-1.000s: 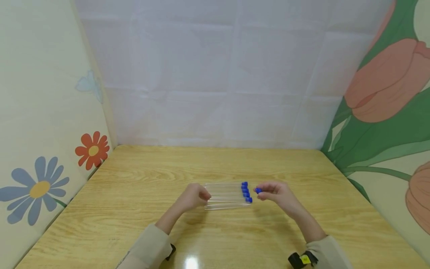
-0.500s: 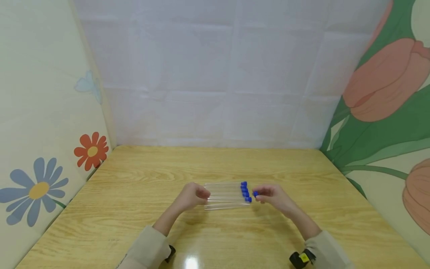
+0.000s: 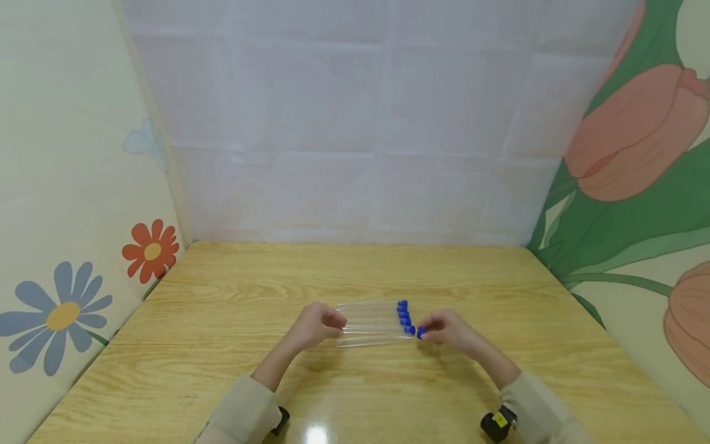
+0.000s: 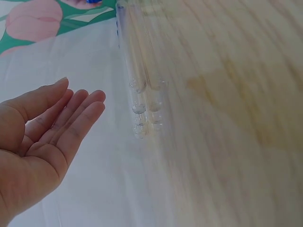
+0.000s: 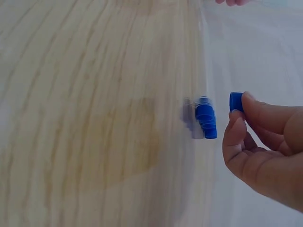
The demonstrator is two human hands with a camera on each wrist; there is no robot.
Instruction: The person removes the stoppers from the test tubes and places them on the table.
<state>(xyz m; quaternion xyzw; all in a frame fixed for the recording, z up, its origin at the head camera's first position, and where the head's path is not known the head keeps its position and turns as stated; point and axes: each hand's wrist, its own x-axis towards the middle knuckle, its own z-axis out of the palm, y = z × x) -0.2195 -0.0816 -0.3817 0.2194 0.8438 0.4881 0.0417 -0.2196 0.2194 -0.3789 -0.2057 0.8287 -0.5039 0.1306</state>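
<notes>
Several clear test tubes lie side by side on the table, most with blue caps on their right ends. The tube nearest me has a bare right end and lies slightly askew. My right hand pinches a loose blue cap between thumb and fingertips, just right of that bare end. At the rounded left ends of the tubes is my left hand; in the left wrist view its fingers are loosely bent, apart from the tubes, holding nothing.
The wood-grain table carries the tubes at its middle. A white cloth hangs at the back, with a flower-painted panel on the left and another on the right. Each sleeve has a black wrist camera.
My right hand has moved left and toward me with the cap, from beside the capped ends to the bare end of the nearest tube. The left hand and tubes stay nearly still.
</notes>
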